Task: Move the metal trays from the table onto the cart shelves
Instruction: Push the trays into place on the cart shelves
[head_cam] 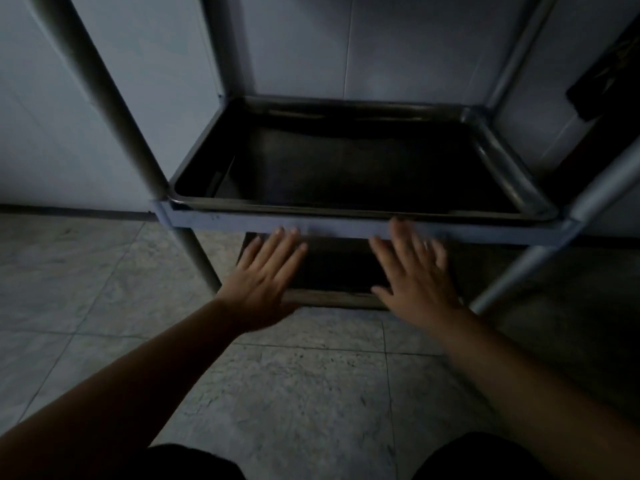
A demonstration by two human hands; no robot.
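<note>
A dark metal tray point(498, 157) lies flat in the cart's middle shelf point(242, 221), filling it edge to edge. Below it a lower shelf or tray point(332, 297) shows only as a dark shape with a pale front edge. My left hand point(266, 278) is spread flat, palm down, just in front of and below the shelf's front rail. At the same height to the right, my right hand point(415, 271) is also spread and holds nothing, its fingertips near the rail. Both hands are slightly blurred.
The cart's grey posts rise at the left point(114, 109) and right point(547, 268). A pale wall stands behind the cart. The floor point(311, 393) is grey marbled tile. A dark object point(609, 77) hangs at the upper right. My knees show at the bottom edge.
</note>
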